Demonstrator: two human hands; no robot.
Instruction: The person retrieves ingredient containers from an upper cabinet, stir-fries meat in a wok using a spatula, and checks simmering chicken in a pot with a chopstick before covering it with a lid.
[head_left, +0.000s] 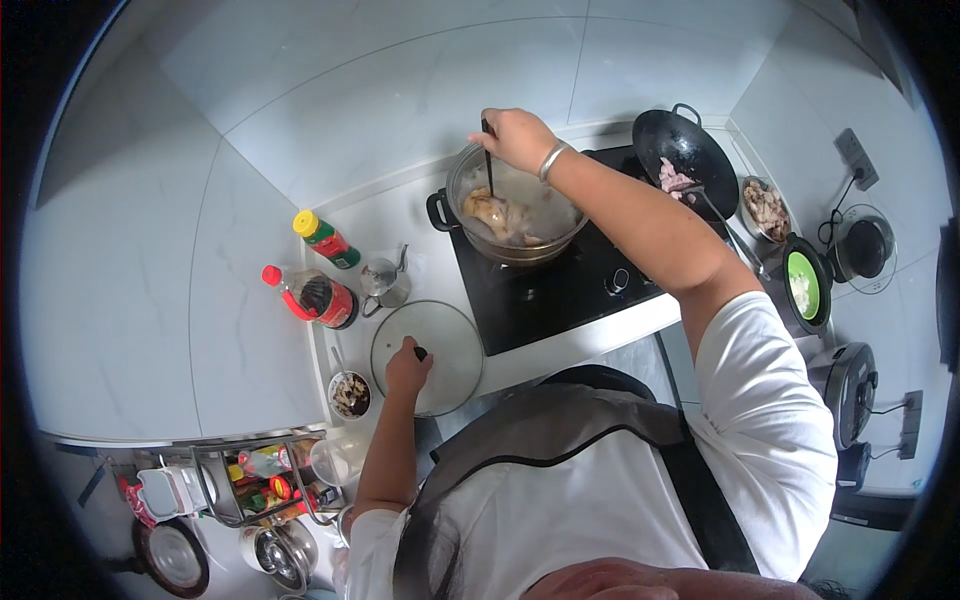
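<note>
Above a large metal pot (517, 251) on the stove, my right hand (517, 139) grips a thin dark utensil (490, 169), whose lower end touches a piece of poultry (491, 210) in cloudy liquid. Steam or foam blurs part of the pot's inside. To the lower left, my left hand (409, 367) has its fingers around the black knob of a round glass lid (450, 352) that lies over the white counter (420, 202).
A dark wok (682, 139) with pink meat stands at the stove's right, near a bowl of meat pieces (766, 211). Left of the stove are a metal pitcher (386, 285), a soy sauce bottle (334, 300), a yellow-capped bottle (330, 241) and a small sauce bowl (350, 395).
</note>
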